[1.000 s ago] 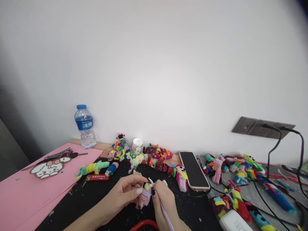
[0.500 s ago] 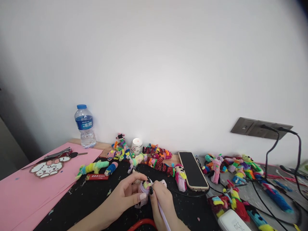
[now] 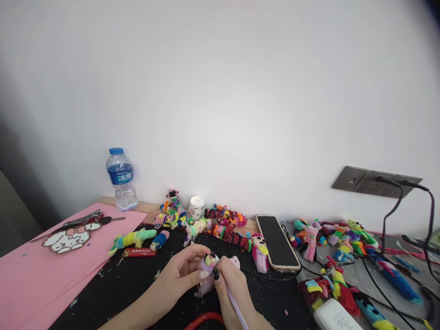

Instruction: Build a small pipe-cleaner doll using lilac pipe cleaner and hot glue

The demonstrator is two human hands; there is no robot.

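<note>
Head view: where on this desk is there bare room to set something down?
Bare black mat lies between the pink paper and the left hand. More shows between the right hand and the white box. The paper's near part is bare. The wall edge, from the bottle to the phone, and the right side hold crowded dolls and cables.

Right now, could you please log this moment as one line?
left hand: holds fuzzy figure | right hand: holds lilac stem | phone: beside

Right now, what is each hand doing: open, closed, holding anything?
Left hand: closed, fingers pinching a small fuzzy pipe-cleaner figure.
Right hand: closed, fingers gripping a lilac pipe cleaner at the figure.
</note>
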